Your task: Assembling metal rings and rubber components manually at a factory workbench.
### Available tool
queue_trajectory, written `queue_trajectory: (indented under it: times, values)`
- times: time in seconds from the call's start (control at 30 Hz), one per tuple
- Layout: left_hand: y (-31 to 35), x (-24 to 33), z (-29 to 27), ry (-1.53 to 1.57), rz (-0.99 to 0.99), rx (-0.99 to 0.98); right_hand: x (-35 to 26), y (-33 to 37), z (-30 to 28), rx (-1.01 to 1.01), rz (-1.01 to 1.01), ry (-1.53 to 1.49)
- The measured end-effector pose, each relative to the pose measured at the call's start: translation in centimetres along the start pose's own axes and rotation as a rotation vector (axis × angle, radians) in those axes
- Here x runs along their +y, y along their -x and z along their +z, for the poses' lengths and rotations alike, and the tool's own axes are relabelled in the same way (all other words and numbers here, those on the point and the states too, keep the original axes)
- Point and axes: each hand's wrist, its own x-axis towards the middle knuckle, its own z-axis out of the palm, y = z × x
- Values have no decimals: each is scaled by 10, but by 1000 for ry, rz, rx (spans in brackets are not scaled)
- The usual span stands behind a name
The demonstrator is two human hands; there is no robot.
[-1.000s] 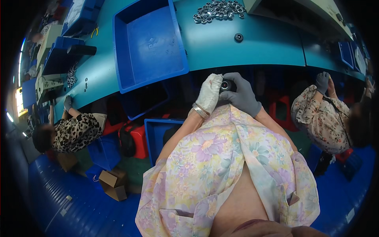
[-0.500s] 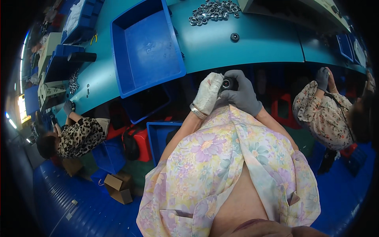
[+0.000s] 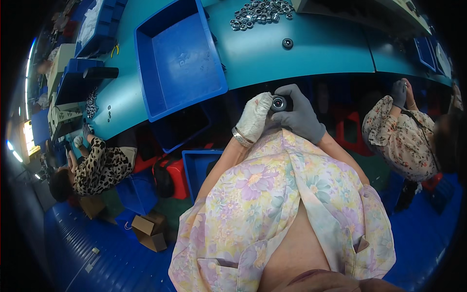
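Just past the table's front edge, both my hands are closed around a round black part with a silver ringed centre [image 3: 279, 102], whose face points up. My left hand [image 3: 256, 117], in a white glove, grips its left side. My right hand [image 3: 300, 115], gloved in grey, wraps its right side with the fingers behind it and the thumb below. A similar black round part [image 3: 287, 44] with a shiny centre lies on the table beyond my hands. Farther back is a pile of small silver rings [image 3: 260, 13].
A large blue bin [image 3: 185, 63] occupies the teal table [image 3: 311, 56] at left. Another blue bin [image 3: 200, 158] stands below the edge. Co-workers sit at left [image 3: 104, 163] and right [image 3: 401, 138]. A cardboard box [image 3: 150, 232] rests on the floor at lower left.
The held part's face now shows a brighter silver ring, and it has tilted slightly. My hands have barely shifted. The left co-worker's hands have moved.
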Motion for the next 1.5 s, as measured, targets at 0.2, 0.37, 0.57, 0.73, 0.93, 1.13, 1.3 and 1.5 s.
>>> queue_trajectory:
  times: [0.2,0.37,0.57,0.73,0.93,1.13,1.3,1.5]
  values:
    - [-2,-1,6,-75,-29,1,11,0,-8,-68,88,15]
    - [-8,-20,1,26,-247,291,97,22,-34,98,335,-42]
    - [7,-16,-10,-223,-197,267,207,37,-48,348,739,10]
    - [12,-14,-20,-128,-178,387,237,6,-48,494,649,164]
    - [22,-21,-47,-21,-124,472,176,-44,-58,406,45,447]
    - [27,-26,-37,15,-77,502,146,-149,-79,466,-20,754]
    - [32,-20,-42,16,-89,528,137,-185,-82,262,194,1010]
    - [28,-3,-38,-130,-22,573,120,-150,-57,37,408,-608]
